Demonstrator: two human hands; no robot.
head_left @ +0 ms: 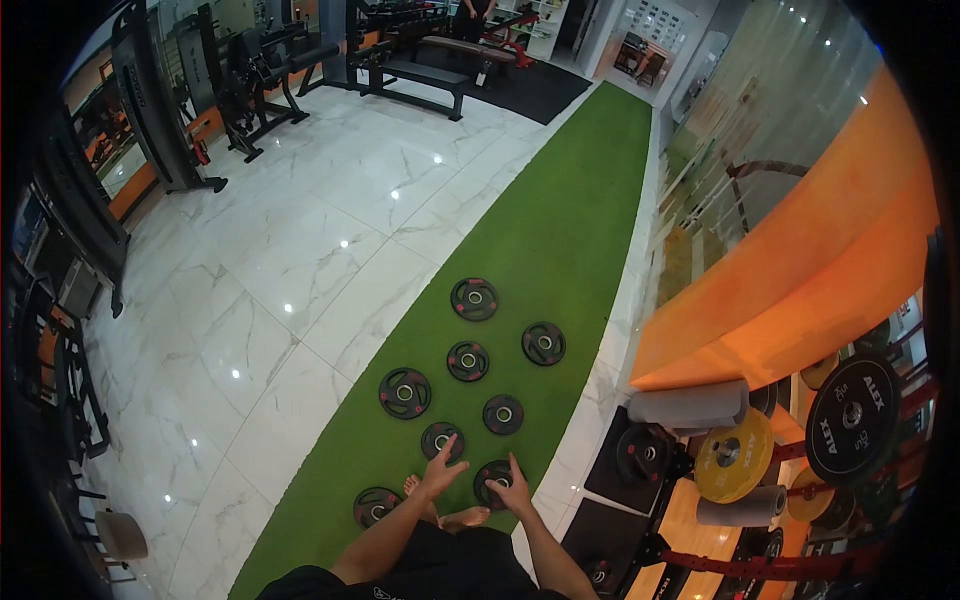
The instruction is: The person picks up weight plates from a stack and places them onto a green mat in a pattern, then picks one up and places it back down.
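Right hand: on rim of nearest weight plate, fingers curled over edge, plate flat on green turf strip. Grip or mere rest: cannot tell. Left hand: empty, fingers spread wide, hovering beside second plate. Bare feet on turf just below hands.

Status, judged: eight plates on turf, none stacked. One plate lies left of feet; six beyond, farthest plate well apart. Yellow plate and large black plate sit on rack at right. Marble floor, benches beyond.
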